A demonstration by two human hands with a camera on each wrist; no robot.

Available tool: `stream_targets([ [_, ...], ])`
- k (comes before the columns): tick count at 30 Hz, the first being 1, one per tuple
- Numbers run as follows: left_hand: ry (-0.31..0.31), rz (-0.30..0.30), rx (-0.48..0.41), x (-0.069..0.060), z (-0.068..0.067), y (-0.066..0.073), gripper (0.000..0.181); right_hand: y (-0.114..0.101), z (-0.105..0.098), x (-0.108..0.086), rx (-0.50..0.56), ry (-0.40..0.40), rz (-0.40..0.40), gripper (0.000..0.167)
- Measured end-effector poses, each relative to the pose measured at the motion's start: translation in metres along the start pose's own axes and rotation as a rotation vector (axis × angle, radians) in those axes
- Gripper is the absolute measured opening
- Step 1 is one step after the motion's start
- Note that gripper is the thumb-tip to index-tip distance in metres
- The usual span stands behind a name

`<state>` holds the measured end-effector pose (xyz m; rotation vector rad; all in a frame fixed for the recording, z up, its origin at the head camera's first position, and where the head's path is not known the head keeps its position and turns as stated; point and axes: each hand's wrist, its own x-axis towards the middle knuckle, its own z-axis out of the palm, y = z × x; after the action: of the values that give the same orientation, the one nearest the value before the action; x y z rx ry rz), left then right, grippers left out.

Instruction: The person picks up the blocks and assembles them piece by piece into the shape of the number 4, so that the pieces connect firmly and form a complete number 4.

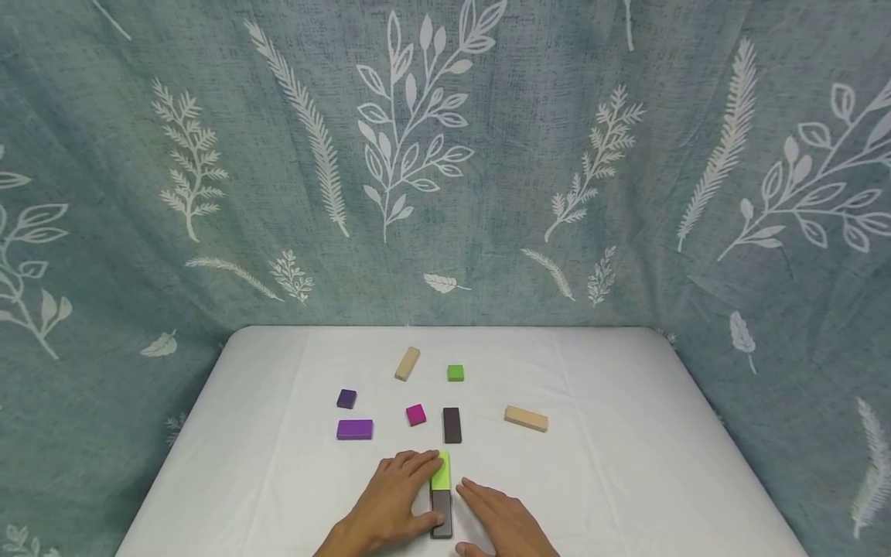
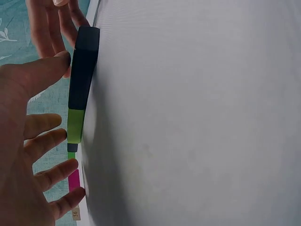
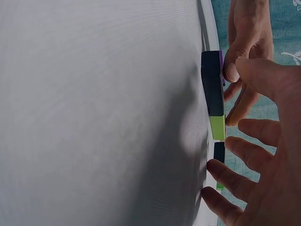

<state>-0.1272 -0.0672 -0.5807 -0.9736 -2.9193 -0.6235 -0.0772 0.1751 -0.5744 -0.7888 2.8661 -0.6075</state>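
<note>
A lime green block point(image 1: 442, 473) and a dark grey block point(image 1: 442, 514) lie end to end in a line near the front of the table. My left hand point(image 1: 393, 499) is on their left side, its thumb touching the dark grey block and its fingertips at the lime green one. My right hand point(image 1: 504, 518) is to the right of the pair, fingers extended, a small gap between it and the blocks. In the right wrist view, the dark block point(image 3: 212, 84) and lime block point(image 3: 217, 127) stand beyond the right fingers, with the left hand point(image 3: 249, 42) behind.
Farther back on the white table point(image 1: 626, 464) lie a black block point(image 1: 452, 425), a magenta cube point(image 1: 415, 415), a purple block point(image 1: 355, 429), a dark purple cube point(image 1: 346, 398), a green cube point(image 1: 455, 373) and two wooden blocks point(image 1: 407, 363). A patterned cloth point(image 1: 487, 255) hangs behind.
</note>
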Motion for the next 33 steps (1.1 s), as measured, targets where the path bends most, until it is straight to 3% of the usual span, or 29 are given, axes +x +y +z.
stream_targets([
  [8,0.020,-0.008,-0.007,-0.002,0.001,0.001,0.072,0.002,0.000,0.002,-0.013,0.025,-0.026,0.073],
  [17,-0.053,-0.051,-0.017,-0.001,0.001,0.003,0.073,0.009,-0.017,0.013,0.030,0.023,0.026,0.072],
  [24,-0.098,-0.077,-0.015,0.000,0.001,0.002,0.073,0.021,-0.039,0.032,0.062,0.089,0.063,0.069],
  [28,-0.086,-0.070,-0.007,0.000,0.001,0.001,0.072,0.032,-0.051,0.047,0.055,0.134,0.032,0.071],
  [33,-0.061,-0.053,-0.004,0.000,0.002,0.000,0.070,0.044,-0.064,0.068,0.062,0.134,0.034,0.075],
])
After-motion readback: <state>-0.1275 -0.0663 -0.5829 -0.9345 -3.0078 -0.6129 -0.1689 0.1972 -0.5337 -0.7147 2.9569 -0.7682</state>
